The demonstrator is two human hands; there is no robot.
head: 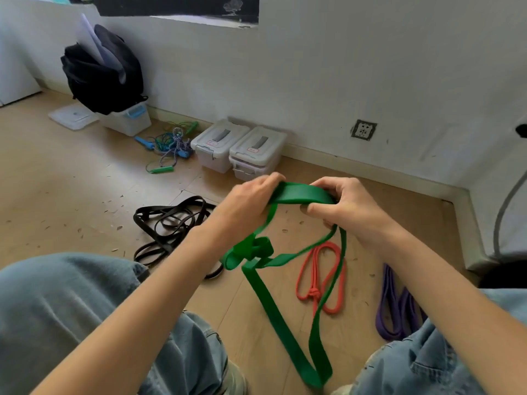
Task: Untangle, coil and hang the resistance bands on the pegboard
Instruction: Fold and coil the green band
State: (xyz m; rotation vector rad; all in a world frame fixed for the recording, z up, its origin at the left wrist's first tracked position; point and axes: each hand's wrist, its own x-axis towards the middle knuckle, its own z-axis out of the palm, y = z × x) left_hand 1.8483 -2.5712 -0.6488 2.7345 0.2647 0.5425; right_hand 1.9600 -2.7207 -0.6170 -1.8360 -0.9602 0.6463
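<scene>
A wide green resistance band [302, 193] is stretched between my two hands above the floor. My left hand [248, 205] grips its left end and my right hand [346, 206] pinches its right end. Below them the band hangs in a knotted tangle [252, 250] and a long loop that reaches down between my knees. On the floor lie a black band [171, 223] in a tangled heap to the left, a thin red band [316, 276] with a knot in it, and a purple band [395, 309] by my right knee. No pegboard is in view.
Two lidded plastic boxes [239, 148] stand against the wall, beside tangled skipping ropes [171, 145]. A black backpack [102, 72] sits on another box at the back left. A wall socket [363, 129] is at the right. My jeans-clad knees frame the floor.
</scene>
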